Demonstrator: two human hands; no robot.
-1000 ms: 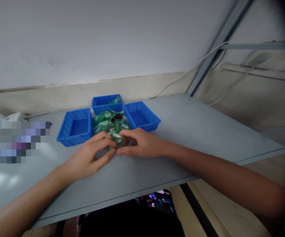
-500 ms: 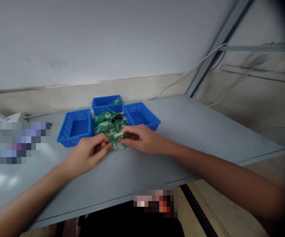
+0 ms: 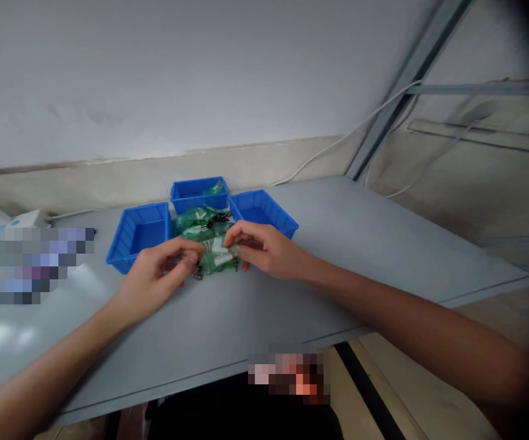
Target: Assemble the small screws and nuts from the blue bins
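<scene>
A small see-through green plastic bag (image 3: 212, 264) with white pieces in it lies between my two hands. My left hand (image 3: 161, 269) pinches its left edge between thumb and forefinger. From the right, my right hand (image 3: 269, 249) grips the bag's other edge, its fingers curled and its fingertips partly hidden. A few small dark metal-looking bits (image 3: 197, 273) show under my left fingertips. Just behind lies a heap of similar green bags (image 3: 195, 226), with thin dark parts (image 3: 221, 217) among them.
Three blue bins surround the heap: a left bin (image 3: 114, 256), a right bin (image 3: 287, 231) and a back bin (image 3: 191, 201) with green plastic inside. All stand on the grey table (image 3: 383, 244). A white cable (image 3: 319, 153) runs up to a metal post (image 3: 388, 104). A blurred-out item lies left.
My right hand has risen slightly, and its fingers are more arched. The bag between my hands is spread wider, showing more white pieces. Dark bits now show below my left fingertips.
</scene>
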